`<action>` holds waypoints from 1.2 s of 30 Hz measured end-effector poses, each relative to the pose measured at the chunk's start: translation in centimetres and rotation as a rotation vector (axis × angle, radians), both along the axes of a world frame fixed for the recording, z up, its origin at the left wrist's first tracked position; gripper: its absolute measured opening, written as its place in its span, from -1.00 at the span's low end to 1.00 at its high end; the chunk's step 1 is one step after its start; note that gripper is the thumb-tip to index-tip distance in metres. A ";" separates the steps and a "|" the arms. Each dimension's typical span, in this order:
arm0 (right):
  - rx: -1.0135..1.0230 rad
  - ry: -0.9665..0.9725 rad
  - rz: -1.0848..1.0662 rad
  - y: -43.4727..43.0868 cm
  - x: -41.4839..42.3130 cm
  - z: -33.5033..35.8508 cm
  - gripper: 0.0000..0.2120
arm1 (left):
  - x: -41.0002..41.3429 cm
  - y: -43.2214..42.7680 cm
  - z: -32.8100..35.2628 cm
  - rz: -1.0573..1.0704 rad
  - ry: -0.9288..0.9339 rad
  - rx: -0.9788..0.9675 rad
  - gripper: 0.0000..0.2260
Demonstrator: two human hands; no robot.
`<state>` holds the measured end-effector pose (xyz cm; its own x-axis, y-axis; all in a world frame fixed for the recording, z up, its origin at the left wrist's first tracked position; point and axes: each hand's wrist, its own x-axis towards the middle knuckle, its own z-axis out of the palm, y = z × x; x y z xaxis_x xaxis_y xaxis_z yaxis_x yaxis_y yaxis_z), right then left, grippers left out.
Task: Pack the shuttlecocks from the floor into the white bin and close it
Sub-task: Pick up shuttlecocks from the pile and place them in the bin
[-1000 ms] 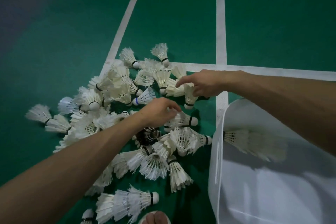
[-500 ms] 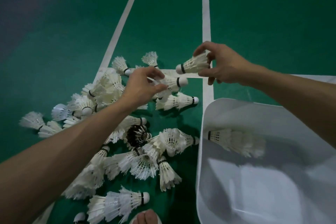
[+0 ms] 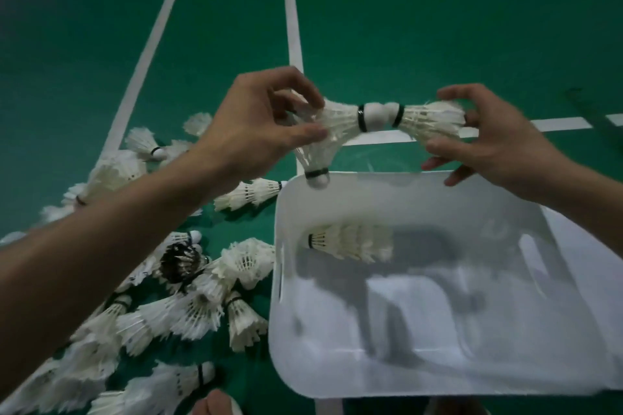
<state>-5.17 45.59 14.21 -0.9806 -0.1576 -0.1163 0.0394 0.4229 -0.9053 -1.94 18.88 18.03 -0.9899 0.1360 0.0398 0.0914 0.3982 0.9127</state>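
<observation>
Finding: the white bin (image 3: pixel 279 280) stands open on the green floor (image 3: pixel 438 27). A large pile of shuttlecocks (image 3: pixel 202 307) lies left of the bin, not yet packed.

Step in hand, as judged, is loading.
- The left grip (image 3: pixel 249 131), over the bin's far rim, holds two shuttlecocks by their feathers. The level shuttlecock (image 3: pixel 340 120) has its cork toward the right, and the hanging shuttlecock (image 3: pixel 315 158) is cork-down just above the rim.
- The right grip (image 3: pixel 499 148), also over the far rim, pinches a third shuttlecock (image 3: pixel 428 120). Its cork touches the level one's cork.

Recommendation: keep pressure on the feathers light, turn all corks one way, nest them, and lower the stack in rather than drop it.

Contents of the bin: one nested row of shuttlecocks (image 3: pixel 350 241) lies on its side near the far left corner. No lid can be identified.
</observation>
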 end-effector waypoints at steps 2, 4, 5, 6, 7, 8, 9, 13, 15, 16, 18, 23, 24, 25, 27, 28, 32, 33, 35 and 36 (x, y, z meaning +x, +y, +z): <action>0.049 -0.033 0.008 1.8 0.9 -0.5 -0.45 | 0.7 2.0 -0.1 -0.169 -0.090 -0.048 -0.79; 0.077 -0.077 0.028 3.2 1.7 -1.2 -0.45 | 1.1 3.6 -1.1 -0.349 -0.193 -0.197 -0.74; 0.093 -0.099 0.047 3.7 2.0 -1.5 -0.46 | 1.1 4.4 -1.9 -0.430 -0.237 -0.290 -0.68; 0.120 -0.115 0.076 4.0 2.3 -1.9 -0.47 | 1.1 5.0 -2.9 -0.493 -0.283 -0.385 -0.60; 0.153 -0.121 0.106 4.3 2.4 -2.2 -0.46 | 1.0 5.6 -4.1 -0.533 -0.333 -0.464 -0.51; 0.187 -0.120 0.130 4.5 2.5 -2.4 -0.46 | 0.8 6.0 -5.2 -0.552 -0.387 -0.507 -0.44; 0.217 -0.113 0.149 4.7 2.5 -2.6 -0.46 | 0.5 6.3 -6.2 -0.560 -0.439 -0.519 -0.39; 0.287 -0.125 0.198 5.2 3.1 -3.6 -0.49 | -0.8 7.3 -8.8 -0.626 -0.534 -0.611 -0.28; 0.374 -0.172 0.220 5.6 3.5 -4.6 -0.52 | -1.3 7.8 -9.6 -0.676 -0.566 -0.676 -0.25; 0.459 -0.196 0.239 5.8 3.6 -5.3 -0.53 | -1.5 8.0 -10.1 -0.702 -0.589 -0.701 -0.24; 0.707 -0.179 0.298 6.2 3.4 -6.6 -0.56 | -1.7 8.2 -11.3 -0.740 -0.653 -0.738 -0.22; 0.920 -0.172 0.299 4.9 2.3 -8.8 -0.61 | -2.3 8.3 -13.6 -0.754 -0.706 -0.878 -0.18; 0.954 -0.186 0.313 4.6 2.2 -9.4 -0.62 | -2.4 8.2 -14.0 -0.748 -0.696 -0.901 -0.17; 0.970 -0.202 0.322 4.4 2.1 -10.1 -0.61 | -2.5 8.1 -14.2 -0.742 -0.688 -0.915 -0.17; 0.936 -0.262 0.311 4.0 1.8 -11.4 -0.59 | -2.6 7.8 -14.6 -0.729 -0.683 -0.924 -0.16; 0.885 -0.302 0.291 3.8 1.6 -12.0 -0.58 | -2.7 7.7 -14.7 -0.719 -0.693 -0.918 -0.16; 0.582 -0.451 0.187 2.6 1.3 -13.7 -0.56 | -2.7 7.8 -14.9 -0.702 -0.706 -0.894 -0.15; 0.496 -0.482 0.158 2.3 1.4 -14.1 -0.55 | -2.7 7.8 -15.0 -0.704 -0.702 -0.890 -0.16; 0.319 -0.556 0.102 1.8 1.7 -14.9 -0.54 | -2.7 7.8 -15.0 -0.708 -0.704 -0.877 -0.16; 0.257 -0.589 0.095 1.6 1.9 -15.3 -0.52 | -2.7 7.7 -15.0 -0.707 -0.708 -0.869 -0.17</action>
